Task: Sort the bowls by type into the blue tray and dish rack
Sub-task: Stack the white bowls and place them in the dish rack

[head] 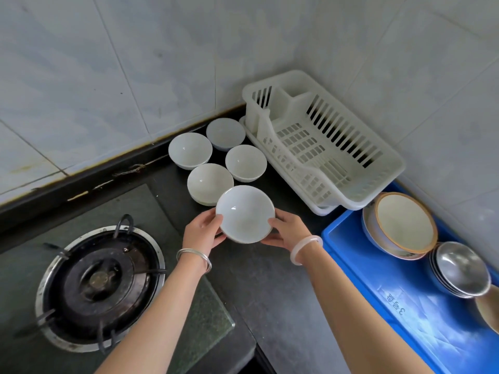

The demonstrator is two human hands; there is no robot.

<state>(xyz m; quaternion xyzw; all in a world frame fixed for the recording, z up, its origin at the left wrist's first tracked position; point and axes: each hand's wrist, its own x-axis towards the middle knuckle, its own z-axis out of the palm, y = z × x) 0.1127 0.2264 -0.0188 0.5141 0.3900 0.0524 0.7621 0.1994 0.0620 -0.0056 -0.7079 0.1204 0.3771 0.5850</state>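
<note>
A white ceramic bowl (245, 214) is held above the dark counter, tilted toward me. My left hand (203, 231) grips its left rim and my right hand (289, 230) grips its right rim. Behind it several more white bowls (210, 183) stand upright on the counter. The empty white dish rack (321, 141) sits in the corner to the right. In the blue tray (378, 268) at the right lie a stack of large cream bowls with a brown rim (403, 225) and a stack of steel bowls (459, 268).
A gas burner (100, 282) on a glass hob fills the lower left. Tiled walls close the back and right. A tan bowl edge (490, 309) shows at the right border. Dark counter (270, 287) lies between my arms.
</note>
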